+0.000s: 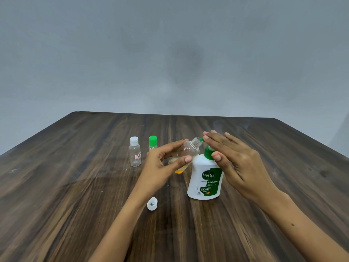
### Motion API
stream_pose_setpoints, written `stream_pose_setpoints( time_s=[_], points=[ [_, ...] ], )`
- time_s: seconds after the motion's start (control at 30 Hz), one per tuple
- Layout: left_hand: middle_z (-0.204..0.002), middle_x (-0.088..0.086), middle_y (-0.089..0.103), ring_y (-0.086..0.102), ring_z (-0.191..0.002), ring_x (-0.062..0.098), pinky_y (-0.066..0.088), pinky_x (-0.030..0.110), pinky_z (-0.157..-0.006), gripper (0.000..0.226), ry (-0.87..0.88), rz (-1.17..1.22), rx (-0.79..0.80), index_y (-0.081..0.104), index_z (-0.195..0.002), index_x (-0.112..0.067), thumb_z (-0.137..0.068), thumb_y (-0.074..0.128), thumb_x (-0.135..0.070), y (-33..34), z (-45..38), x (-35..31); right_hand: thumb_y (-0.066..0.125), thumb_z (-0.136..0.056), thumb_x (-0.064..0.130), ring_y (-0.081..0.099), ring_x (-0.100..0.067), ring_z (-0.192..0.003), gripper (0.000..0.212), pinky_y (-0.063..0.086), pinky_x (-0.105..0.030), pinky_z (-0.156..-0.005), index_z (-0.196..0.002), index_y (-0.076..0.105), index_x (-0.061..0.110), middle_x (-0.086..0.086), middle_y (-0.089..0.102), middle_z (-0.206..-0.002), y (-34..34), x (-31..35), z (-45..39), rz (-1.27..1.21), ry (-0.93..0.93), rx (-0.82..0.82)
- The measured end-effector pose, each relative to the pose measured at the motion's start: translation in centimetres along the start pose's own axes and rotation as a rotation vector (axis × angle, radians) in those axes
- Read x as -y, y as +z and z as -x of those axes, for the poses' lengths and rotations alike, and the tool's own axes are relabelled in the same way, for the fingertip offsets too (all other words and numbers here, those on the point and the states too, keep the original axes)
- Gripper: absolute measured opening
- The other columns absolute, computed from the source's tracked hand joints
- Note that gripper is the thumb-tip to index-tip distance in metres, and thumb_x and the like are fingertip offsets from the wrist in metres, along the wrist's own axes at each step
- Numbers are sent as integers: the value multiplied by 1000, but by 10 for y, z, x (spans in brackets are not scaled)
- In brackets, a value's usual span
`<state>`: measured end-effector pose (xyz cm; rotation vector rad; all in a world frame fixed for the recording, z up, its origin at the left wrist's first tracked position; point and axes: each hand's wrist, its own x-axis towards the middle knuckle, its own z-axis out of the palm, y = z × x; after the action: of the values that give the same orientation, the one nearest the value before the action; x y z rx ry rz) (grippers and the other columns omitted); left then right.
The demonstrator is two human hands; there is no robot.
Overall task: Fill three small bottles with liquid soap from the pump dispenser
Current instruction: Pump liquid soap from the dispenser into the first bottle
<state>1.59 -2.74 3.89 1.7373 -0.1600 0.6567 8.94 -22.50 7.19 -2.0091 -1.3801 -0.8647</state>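
Two hands busy up front: left hand (160, 163) grips the uncapped bottle (186, 155) tilted, neck at the pump dispenser (205, 178) spout; right hand (236, 159) flat-fingered on the pump; two capped bottles (135, 152) at 10 o'clock; loose cap (152, 203) at 7.

Pump head (207, 148) mostly hidden under right hand (243, 163); green-capped bottle (152, 142) body behind left hand (160, 167).

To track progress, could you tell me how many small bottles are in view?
3: the open bottle tilted in the left hand, the white-capped bottle standing far left, and the green-capped bottle beside it, partly hidden.
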Motion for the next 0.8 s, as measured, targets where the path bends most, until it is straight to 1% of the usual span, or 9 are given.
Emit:
stream_pose_setpoints(
  time_s=[0.1,0.27,0.4,0.57,0.8],
  points=[
    [-120,-5,70,64,-113,5,51,23,-96,50,-2,-4,0,66,-122,-21,-74,73,-31,-1,1,-1,20,-104,52,46,-14,-133,63,32,-34,-112,-132,58,10,-2,55,-138,-2,0,-5,13,-2,11],
    [-118,-7,70,65,-111,4,51,21,-95,49,3,7,4,65,-121,-21,-73,73,-30,0,0,-3,21,-104,51,48,-13,-132,62,36,-36,-110,-130,60,10,-1,57,-136,1,0,-1,-23,15,-18],
    [-118,-7,70,65,-112,5,51,21,-94,47,6,16,11,65,-120,-22,-74,73,-29,0,1,-3,20,-103,53,48,-15,-132,64,36,-36,-110,-130,59,10,-2,56,-137,-3,0,-6,1,2,5],
    [-114,-13,71,65,-109,3,50,16,-89,44,10,33,10,65,-115,-27,-73,73,-28,1,0,-5,25,-103,52,50,-13,-130,62,41,-33,-106,-128,61,9,-1,59,-134,1,1,0,-54,20,-31],
    [-116,-8,71,65,-111,5,51,21,-93,44,8,27,9,66,-117,-27,-74,74,-29,-1,1,-1,23,-102,54,48,-13,-131,63,44,-32,-105,-129,60,11,-1,57,-136,-4,0,-5,-34,17,1]
  ],
)
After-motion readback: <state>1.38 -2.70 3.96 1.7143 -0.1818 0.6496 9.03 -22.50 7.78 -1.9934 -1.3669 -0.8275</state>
